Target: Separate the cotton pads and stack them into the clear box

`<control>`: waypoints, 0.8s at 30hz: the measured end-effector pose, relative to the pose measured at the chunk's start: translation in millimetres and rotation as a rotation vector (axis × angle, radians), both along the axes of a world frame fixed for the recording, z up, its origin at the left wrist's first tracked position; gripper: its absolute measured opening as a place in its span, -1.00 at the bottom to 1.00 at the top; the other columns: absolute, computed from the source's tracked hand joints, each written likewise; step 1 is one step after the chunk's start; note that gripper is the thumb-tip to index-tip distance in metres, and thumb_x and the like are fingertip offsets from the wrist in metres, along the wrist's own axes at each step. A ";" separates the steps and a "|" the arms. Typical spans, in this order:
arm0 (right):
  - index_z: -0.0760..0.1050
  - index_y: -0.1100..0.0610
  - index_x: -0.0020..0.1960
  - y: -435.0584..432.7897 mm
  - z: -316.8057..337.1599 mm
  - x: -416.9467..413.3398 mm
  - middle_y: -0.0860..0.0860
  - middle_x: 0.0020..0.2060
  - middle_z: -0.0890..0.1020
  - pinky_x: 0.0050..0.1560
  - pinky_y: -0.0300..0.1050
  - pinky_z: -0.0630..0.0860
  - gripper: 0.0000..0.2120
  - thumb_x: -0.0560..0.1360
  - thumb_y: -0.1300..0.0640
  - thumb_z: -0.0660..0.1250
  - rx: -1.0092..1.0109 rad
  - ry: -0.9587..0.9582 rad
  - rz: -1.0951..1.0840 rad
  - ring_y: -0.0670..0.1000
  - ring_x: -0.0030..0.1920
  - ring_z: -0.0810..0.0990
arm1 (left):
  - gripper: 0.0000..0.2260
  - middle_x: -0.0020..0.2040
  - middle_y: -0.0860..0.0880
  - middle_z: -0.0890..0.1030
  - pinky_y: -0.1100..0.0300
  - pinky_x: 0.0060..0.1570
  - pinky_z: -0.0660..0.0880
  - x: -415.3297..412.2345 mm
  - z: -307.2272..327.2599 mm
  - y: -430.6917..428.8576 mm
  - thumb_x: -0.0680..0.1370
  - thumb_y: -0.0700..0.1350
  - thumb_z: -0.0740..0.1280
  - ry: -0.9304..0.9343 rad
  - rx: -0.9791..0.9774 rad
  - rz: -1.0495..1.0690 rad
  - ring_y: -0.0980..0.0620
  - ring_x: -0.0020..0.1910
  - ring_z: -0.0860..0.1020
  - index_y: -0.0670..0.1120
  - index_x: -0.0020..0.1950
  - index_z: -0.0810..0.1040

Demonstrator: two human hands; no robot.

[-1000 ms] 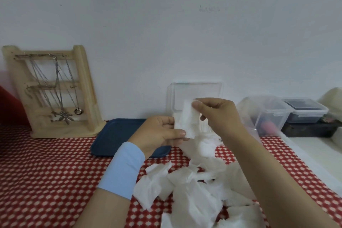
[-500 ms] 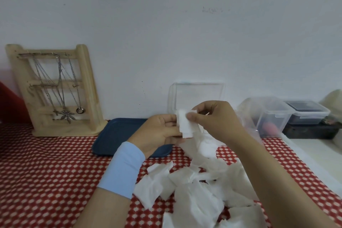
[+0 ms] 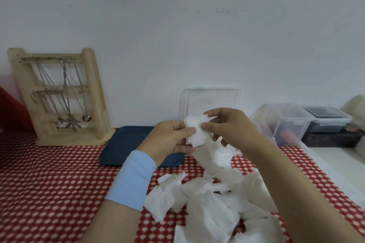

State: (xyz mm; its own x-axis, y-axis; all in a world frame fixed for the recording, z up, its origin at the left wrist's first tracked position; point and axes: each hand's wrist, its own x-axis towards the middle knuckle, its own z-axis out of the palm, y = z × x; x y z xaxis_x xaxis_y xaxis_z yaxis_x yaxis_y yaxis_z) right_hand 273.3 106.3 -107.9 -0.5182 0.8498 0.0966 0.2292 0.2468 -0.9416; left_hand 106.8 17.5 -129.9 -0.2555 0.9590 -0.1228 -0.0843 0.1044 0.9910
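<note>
Both hands are meeting at the centre of the frame, just above the table (image 3: 49, 183) with its red dotted cloth. The left hand (image 3: 169, 138), a blue wristband (image 3: 132, 179) on its wrist, is pinching a small wad of pads (image 3: 197, 131) by the left edge, thumb lying on top and fingers curled underneath. The right hand (image 3: 231, 130) is coming in from the right and pinching the same wad, thumb pressing the front face and forefinger hooking over the top edge, the other fingers hanging loosely curled below. The wad is being held in the air, and I cannot tell how many layers are in it.

Right behind the hands the clear box (image 3: 211, 100) is standing against the white wall; only its upright clear panel is showing above the fingers, and the lower part is hiding behind them. Below the hands, at lower centre and lower right, a loose pile (image 3: 207, 209) of white pads is sprawling over the cloth, pieces overlapping.

A blue tray (image 3: 126, 144) is lying left of centre, partly under the left hand. At far left a wooden stand (image 3: 94, 94) is leaning at the wall with necklaces hanging on it. At right, two lidded tubs (image 3: 286, 122) are sitting side by side.
</note>
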 end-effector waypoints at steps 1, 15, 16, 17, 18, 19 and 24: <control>0.61 0.07 0.11 0.9 -0.1 0.8 -0.03 -0.30 0.70 -0.45 -0.17 0.46 -0.73 0.44 0.18 0.56 0.016 -0.015 -0.008 -0.09 -0.42 0.59 | -0.85 0.04 -0.13 0.74 0.09 -0.07 0.68 -0.5 -0.5 0.0 0.59 -0.18 0.41 -0.019 0.003 0.004 -0.09 0.01 0.73 -0.14 0.14 0.63; 0.72 0.09 -0.19 -3.6 7.3 6.9 -0.07 -0.42 0.67 -0.50 -0.36 0.41 -0.82 0.43 -0.02 0.56 0.025 -0.191 -0.081 -0.21 -0.54 0.49 | -0.78 0.02 -0.16 0.74 0.15 -0.15 0.67 7.3 2.5 -1.3 0.63 -0.13 0.34 -0.200 0.048 0.019 -0.07 -0.02 0.73 -0.21 0.21 0.60; 0.72 0.10 -0.18 -3.0 7.1 7.5 -0.12 -0.39 0.69 -0.47 -0.32 0.43 -0.83 0.43 0.00 0.56 0.006 -0.155 -0.078 -0.20 -0.51 0.52 | -0.77 0.02 -0.17 0.74 0.15 -0.16 0.67 7.2 2.6 -1.3 0.63 -0.14 0.34 -0.219 0.049 0.023 -0.08 -0.03 0.73 -0.23 0.23 0.59; 0.72 0.12 -0.17 -2.0 6.5 7.9 -0.14 -0.33 0.71 -0.42 -0.28 0.45 -0.83 0.43 0.01 0.57 -0.021 -0.120 -0.073 -0.17 -0.47 0.56 | -0.76 0.03 -0.17 0.74 0.16 -0.17 0.67 7.1 2.5 -1.3 0.63 -0.14 0.33 -0.237 0.054 0.025 -0.08 -0.03 0.73 -0.24 0.24 0.59; 0.72 0.13 -0.16 -1.2 5.8 8.4 -0.13 -0.27 0.73 -0.38 -0.23 0.46 -0.82 0.43 0.01 0.56 -0.050 -0.094 -0.070 -0.14 -0.44 0.59 | -0.76 0.04 -0.18 0.73 0.16 -0.17 0.67 7.4 2.5 -1.4 0.64 -0.15 0.32 -0.260 0.060 0.025 -0.07 -0.03 0.73 -0.25 0.23 0.59; 0.72 0.14 -0.15 -0.5 5.4 8.8 -0.12 -0.24 0.74 -0.36 -0.21 0.46 -0.81 0.43 0.01 0.56 -0.073 -0.078 -0.069 -0.11 -0.42 0.61 | -0.77 0.03 -0.17 0.74 0.17 -0.18 0.66 7.4 2.3 -1.5 0.64 -0.15 0.32 -0.282 0.067 0.025 -0.06 -0.04 0.73 -0.26 0.22 0.60; 0.69 0.18 -0.15 -2.0 4.2 6.3 -0.12 -0.36 0.71 -0.46 -0.29 0.41 -0.79 0.48 0.03 0.52 -0.033 -0.066 -0.100 -0.17 -0.51 0.54 | -0.78 0.03 -0.17 0.74 0.19 -0.18 0.67 9.0 0.9 0.0 0.63 -0.15 0.32 -0.317 0.076 0.026 -0.04 -0.04 0.73 -0.26 0.17 0.61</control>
State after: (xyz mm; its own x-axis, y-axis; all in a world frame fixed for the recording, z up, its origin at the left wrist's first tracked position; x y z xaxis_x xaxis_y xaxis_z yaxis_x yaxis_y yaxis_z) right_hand 279.7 104.3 -103.7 -0.4352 0.8996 0.0360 0.3131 0.1887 -0.9308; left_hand 115.9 17.4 -129.0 -0.2410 0.9620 -0.1281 -0.3914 0.0244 0.9199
